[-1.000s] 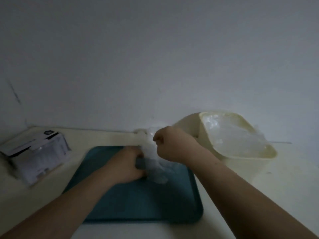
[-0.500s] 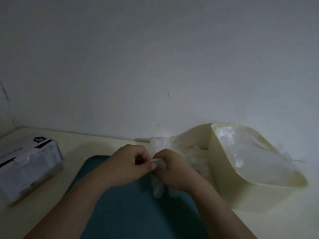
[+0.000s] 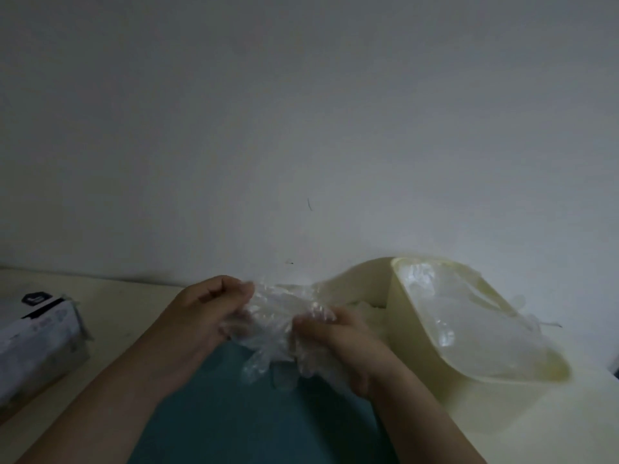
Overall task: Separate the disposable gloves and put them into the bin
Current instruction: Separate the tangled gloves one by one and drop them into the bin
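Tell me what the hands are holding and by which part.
Clear disposable gloves, bunched: the left hand pinches the bunch's upper left edge, the right hand grips its right side, the lower end hanging free.

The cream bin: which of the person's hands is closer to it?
Right. The right hand is close beside the bin, gripping the clear gloves; the left hand grips them from the far side, farther off.

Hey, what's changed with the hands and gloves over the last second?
The left hand and right hand lifted the clear gloves off the teal tray, met, then drew apart, each pinching the bunch and spreading it. The bin and box stayed put.
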A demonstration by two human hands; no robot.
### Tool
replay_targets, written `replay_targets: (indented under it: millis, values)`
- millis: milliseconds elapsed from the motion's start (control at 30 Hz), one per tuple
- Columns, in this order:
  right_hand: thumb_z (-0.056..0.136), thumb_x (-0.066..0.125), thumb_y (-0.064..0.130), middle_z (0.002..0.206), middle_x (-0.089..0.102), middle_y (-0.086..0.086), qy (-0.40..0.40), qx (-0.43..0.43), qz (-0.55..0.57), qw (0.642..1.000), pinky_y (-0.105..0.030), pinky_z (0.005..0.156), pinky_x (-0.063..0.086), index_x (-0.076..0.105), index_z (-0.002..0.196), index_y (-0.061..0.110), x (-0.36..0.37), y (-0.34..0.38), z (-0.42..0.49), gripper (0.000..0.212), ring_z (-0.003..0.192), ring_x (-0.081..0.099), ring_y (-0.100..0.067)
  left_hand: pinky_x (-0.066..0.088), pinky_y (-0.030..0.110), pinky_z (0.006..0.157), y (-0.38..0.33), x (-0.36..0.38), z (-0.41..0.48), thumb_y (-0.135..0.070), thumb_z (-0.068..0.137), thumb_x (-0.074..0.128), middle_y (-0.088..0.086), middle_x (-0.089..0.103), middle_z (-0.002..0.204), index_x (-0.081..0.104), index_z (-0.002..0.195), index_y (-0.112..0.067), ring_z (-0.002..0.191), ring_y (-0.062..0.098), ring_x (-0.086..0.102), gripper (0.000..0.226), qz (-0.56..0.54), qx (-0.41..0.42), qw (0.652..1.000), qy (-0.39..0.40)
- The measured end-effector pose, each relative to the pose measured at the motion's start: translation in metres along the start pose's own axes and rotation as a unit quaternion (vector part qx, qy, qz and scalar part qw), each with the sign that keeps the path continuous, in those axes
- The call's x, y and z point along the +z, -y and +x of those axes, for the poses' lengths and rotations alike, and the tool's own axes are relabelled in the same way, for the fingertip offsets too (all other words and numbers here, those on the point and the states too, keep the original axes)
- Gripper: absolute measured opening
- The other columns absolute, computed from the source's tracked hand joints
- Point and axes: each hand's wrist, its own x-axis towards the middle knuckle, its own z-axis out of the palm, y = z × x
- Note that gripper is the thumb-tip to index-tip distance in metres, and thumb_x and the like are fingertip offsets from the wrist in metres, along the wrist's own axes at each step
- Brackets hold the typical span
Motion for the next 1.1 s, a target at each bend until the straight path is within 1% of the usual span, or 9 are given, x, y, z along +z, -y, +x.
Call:
replay_targets:
  millis: [100, 167, 333, 500, 600, 733, 833, 933, 1100]
  values:
    - [0.099, 0.069, 0.022, 0.098, 0.073, -0.025, 0.016, 0.027, 0.090, 0.995, -0.051, 0.087, 0.052, 0.074, 0.107, -0.004, 0.002, 0.000, 0.001, 0.027, 0.085, 0.068, -0.036, 0.052, 0.047, 0.096, 0.004, 0.002, 0.002, -0.072, 0.066, 0.086, 0.022, 0.073, 0.119, 0.069, 0.116, 0.000, 0.109, 0.036, 0.071, 0.089, -0.028, -0.048, 0.998, 0.013]
    - [0.100, 0.068, 0.023, 0.098, 0.071, -0.029, 0.054, 0.044, 0.095, 0.993, -0.053, 0.087, 0.050, 0.072, 0.111, -0.008, 0.006, 0.002, -0.002, 0.033, 0.085, 0.065, -0.038, 0.053, 0.043, 0.096, 0.008, 0.011, -0.005, -0.065, 0.084, 0.076, 0.013, 0.076, 0.121, 0.073, 0.121, -0.013, 0.114, 0.030, 0.072, 0.064, -0.002, -0.071, 0.997, 0.037]
    - [0.103, 0.059, 0.031, 0.094, 0.069, -0.021, 0.091, 0.107, 0.113, 0.984, -0.040, 0.068, 0.061, 0.066, 0.109, -0.001, 0.008, 0.001, -0.001, 0.033, 0.079, 0.068, -0.032, 0.050, 0.030, 0.070, 0.010, 0.014, -0.003, -0.026, 0.094, 0.074, 0.015, 0.076, 0.097, 0.078, 0.098, -0.014, 0.083, 0.022, 0.069, 0.013, -0.023, -0.067, 0.997, -0.044]
    - [0.108, 0.054, 0.025, 0.086, 0.064, -0.015, -0.076, 0.107, 0.137, 0.982, -0.035, 0.053, 0.055, 0.060, 0.107, 0.002, 0.010, -0.003, 0.005, 0.024, 0.062, 0.061, -0.025, 0.041, 0.024, 0.051, -0.005, 0.000, -0.001, -0.036, 0.097, 0.072, 0.008, 0.067, 0.066, 0.077, 0.078, -0.014, 0.057, 0.019, 0.058, 0.029, 0.060, -0.025, 0.989, -0.131]
    - [0.100, 0.063, 0.047, 0.099, 0.073, -0.008, -0.131, -0.047, 0.026, 0.990, -0.031, 0.069, 0.058, 0.067, 0.111, 0.010, 0.014, 0.004, 0.001, 0.039, 0.078, 0.070, -0.016, 0.036, 0.025, 0.048, -0.006, -0.004, -0.002, -0.038, 0.097, 0.072, 0.007, 0.055, 0.057, 0.076, 0.075, -0.012, 0.048, 0.020, 0.048, 0.034, 0.086, -0.013, 0.988, -0.126]
    - [0.084, 0.081, 0.052, 0.130, 0.071, 0.000, 0.042, -0.103, -0.042, 0.993, -0.038, 0.105, 0.054, 0.064, 0.133, 0.016, 0.021, 0.020, -0.014, 0.064, 0.120, 0.068, -0.015, 0.038, 0.032, 0.056, -0.006, 0.005, -0.009, -0.036, 0.096, 0.074, 0.004, 0.056, 0.058, 0.078, 0.078, -0.015, 0.050, 0.018, 0.051, 0.028, 0.143, 0.000, 0.988, -0.056]
    - [0.092, 0.079, 0.022, 0.115, 0.076, -0.017, 0.083, -0.119, 0.003, 0.989, -0.043, 0.096, 0.060, 0.071, 0.119, 0.003, 0.023, 0.028, -0.020, 0.034, 0.111, 0.072, -0.034, 0.040, 0.029, 0.053, -0.007, 0.011, -0.016, -0.033, 0.097, 0.073, 0.004, 0.056, 0.056, 0.081, 0.085, -0.017, 0.051, 0.017, 0.051, 0.021, 0.195, 0.005, 0.980, 0.033]
    - [0.089, 0.080, 0.030, 0.112, 0.072, -0.031, 0.073, -0.077, 0.017, 0.994, -0.059, 0.096, 0.055, 0.075, 0.113, 0.002, 0.018, 0.022, -0.017, 0.037, 0.104, 0.068, -0.052, 0.040, 0.027, 0.050, -0.004, 0.013, -0.019, -0.032, 0.097, 0.073, 0.004, 0.057, 0.056, 0.081, 0.097, -0.012, 0.050, 0.017, 0.051, 0.021, 0.215, -0.011, 0.974, 0.062]
    - [0.099, 0.068, 0.021, 0.073, 0.068, -0.020, -0.047, -0.060, 0.057, 0.995, -0.027, 0.049, 0.047, 0.072, 0.094, -0.001, 0.018, 0.016, -0.010, 0.023, 0.055, 0.056, -0.023, 0.041, 0.022, 0.049, 0.002, 0.010, -0.017, -0.028, 0.096, 0.075, 0.008, 0.062, 0.062, 0.077, 0.090, -0.004, 0.051, 0.016, 0.049, 0.025, 0.204, -0.045, 0.977, 0.052]
